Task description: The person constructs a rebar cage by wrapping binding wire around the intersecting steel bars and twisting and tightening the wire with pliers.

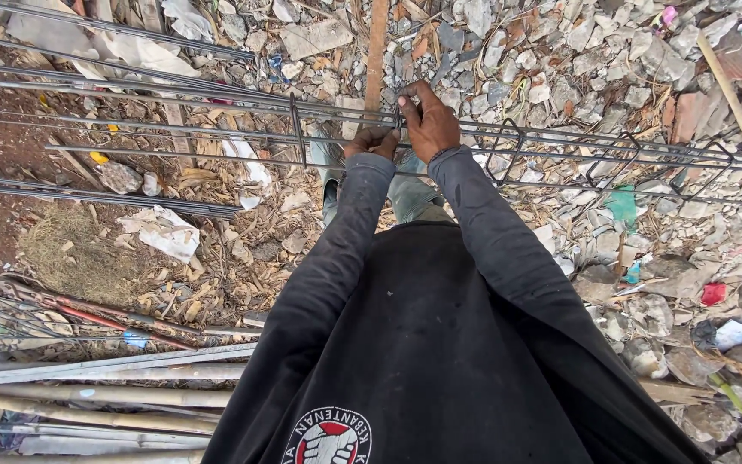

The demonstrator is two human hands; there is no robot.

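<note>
A long cage of steel reinforcing bars point(216, 137) runs left to right across the view, with square stirrups point(508, 150) spaced along its right part. My left hand point(371, 142) is closed around a bar near the middle of the cage. My right hand point(429, 120) sits just beside it, fingers curled onto the top bar where a stirrup point(398, 120) crosses. Whether it holds a wire or small tool is hidden by the fingers. Both arms wear dark long sleeves.
Broken rubble and stones point(577, 60) cover the ground at right and far side. Loose rebar lengths point(96, 193) lie at left. Bamboo poles and planks point(105, 387) are stacked at lower left. A wooden batten point(377, 51) lies beyond the cage.
</note>
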